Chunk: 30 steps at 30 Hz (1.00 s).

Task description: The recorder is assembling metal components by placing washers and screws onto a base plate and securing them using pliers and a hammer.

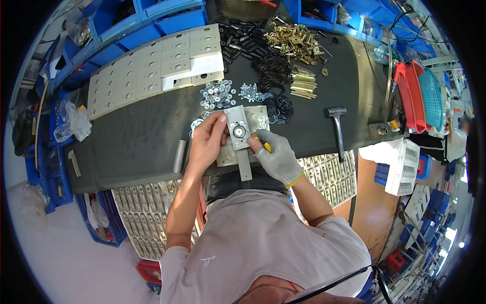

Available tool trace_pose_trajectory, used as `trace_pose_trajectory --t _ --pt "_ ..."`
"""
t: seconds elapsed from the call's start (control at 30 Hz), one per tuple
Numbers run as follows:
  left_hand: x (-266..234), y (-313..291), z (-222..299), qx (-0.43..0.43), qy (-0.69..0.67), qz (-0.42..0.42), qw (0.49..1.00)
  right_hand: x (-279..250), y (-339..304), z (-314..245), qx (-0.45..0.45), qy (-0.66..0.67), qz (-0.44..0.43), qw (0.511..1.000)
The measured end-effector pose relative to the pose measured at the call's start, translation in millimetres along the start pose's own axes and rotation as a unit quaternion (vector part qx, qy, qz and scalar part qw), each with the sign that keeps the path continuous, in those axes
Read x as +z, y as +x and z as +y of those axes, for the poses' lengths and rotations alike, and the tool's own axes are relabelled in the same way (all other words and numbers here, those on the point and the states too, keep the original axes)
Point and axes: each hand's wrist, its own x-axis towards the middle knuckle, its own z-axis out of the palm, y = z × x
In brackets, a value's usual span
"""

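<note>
Risk: grey metal plate [238,130] with its round fitting could skid on the steel base plate [259,117] — only the left hand [206,143] pins its edge, fingers clamped. Right hand [276,157], gloved, fingers closed on a yellow-handled tool [265,146], wrist low over the worktop [136,139]; the tip might slip.

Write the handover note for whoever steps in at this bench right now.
Left hand, bare: steadies the grey metal part on the steel block.
Right hand, gloved: holds a yellow-handled tool beside the part's round hole.
Nearby: washers, black rings, brass pieces, hammer, metal cylinder.
Done: part placed on the block.
Left: whether anything is seated in the hole cannot be told; loose pieces remain in piles.
</note>
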Motion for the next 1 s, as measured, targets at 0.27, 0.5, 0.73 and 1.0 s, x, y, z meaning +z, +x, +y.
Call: trace_pose_trajectory --t 0.27,0.5,0.73,1.0 --pt "0 -1 -3 -0.030 0.024 0.018 0.999 -1 4 -6 -0.005 -0.087 -0.019 0.996" --pt "7 -68 72 0.165 -0.516 -0.219 0.811 -57 4 -2 0.013 -0.065 0.063 0.996" --pt "75 -95 140 0.200 -0.663 -0.522 0.497 -142 90 35 -0.080 -0.411 0.160 0.894" --pt "70 -103 134 0.224 -0.675 -0.515 0.478 -161 143 45 -0.021 -0.534 0.097 0.840"
